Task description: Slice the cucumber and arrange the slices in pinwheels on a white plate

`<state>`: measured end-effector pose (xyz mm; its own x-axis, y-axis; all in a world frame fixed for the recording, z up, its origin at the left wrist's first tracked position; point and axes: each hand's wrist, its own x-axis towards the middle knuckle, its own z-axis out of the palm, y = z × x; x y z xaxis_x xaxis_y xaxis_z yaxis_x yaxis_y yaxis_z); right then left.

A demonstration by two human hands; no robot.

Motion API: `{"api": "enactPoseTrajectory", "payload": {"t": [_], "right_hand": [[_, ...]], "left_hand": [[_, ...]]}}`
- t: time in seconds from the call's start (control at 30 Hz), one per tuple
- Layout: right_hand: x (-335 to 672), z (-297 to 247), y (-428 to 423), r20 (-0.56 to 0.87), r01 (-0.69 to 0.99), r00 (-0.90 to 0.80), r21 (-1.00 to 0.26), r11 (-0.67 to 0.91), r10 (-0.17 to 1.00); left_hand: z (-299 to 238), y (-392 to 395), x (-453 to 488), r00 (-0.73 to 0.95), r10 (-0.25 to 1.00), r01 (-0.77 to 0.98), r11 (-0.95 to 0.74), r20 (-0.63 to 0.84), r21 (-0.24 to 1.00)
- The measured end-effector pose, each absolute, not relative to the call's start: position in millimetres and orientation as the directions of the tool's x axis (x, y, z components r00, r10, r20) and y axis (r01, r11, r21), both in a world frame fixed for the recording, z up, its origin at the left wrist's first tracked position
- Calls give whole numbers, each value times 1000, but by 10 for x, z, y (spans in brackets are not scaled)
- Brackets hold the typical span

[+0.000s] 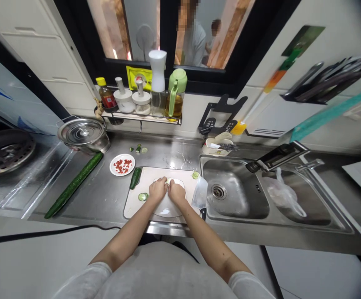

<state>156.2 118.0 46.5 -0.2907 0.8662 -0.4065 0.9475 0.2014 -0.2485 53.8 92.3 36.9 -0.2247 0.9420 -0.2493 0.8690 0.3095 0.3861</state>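
Both hands are together over a white plate (167,210) lying on a pale cutting board (131,207). My left hand (158,189) and my right hand (176,192) have curled fingers that meet at the plate's far half. A small pale bit shows between the fingertips; its kind is hidden. Left of the plate are cucumber slices (143,197), and a cut cucumber piece (135,178) lies across the board's left edge. Another cucumber slice (195,175) sits at the far right corner. A cleaver (200,193) with a black handle rests along the right edge.
Leftward lie a long cucumber (77,182), a small plate (113,169) of red pieces and a lidded steel pot (83,135). Cucumber scraps (138,148) are behind the board. At right is a double sink (236,199) holding a plastic bag (282,194). A seasoning rack (143,117) hangs behind.
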Motion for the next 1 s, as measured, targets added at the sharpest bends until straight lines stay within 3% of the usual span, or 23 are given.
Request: {"api": "enactPoseTrajectory", "payload": {"t": [0.23, 0.37, 0.5, 0.67, 1.0], "right_hand": [[1767, 522, 1099, -323, 932, -278, -320, 172, 905], [2006, 526, 952, -275, 912, -259, -384, 141, 926], [2177, 513, 785, -208, 853, -264, -506, 127, 942], [2229, 541, 654, -150, 779, -273, -614, 127, 950], [2223, 649, 505, -104, 765, -267, -627, 145, 958]], "left_hand": [[503, 703, 412, -306, 939, 808, 343, -156, 479], [449, 357, 133, -355, 933, 841, 345, -57, 416], [297, 75, -94, -397, 913, 854, 404, -91, 328], [186, -44, -156, -363, 915, 864, 401, -173, 305], [215, -78, -138, -351, 930, 887, 367, -109, 281]]}}
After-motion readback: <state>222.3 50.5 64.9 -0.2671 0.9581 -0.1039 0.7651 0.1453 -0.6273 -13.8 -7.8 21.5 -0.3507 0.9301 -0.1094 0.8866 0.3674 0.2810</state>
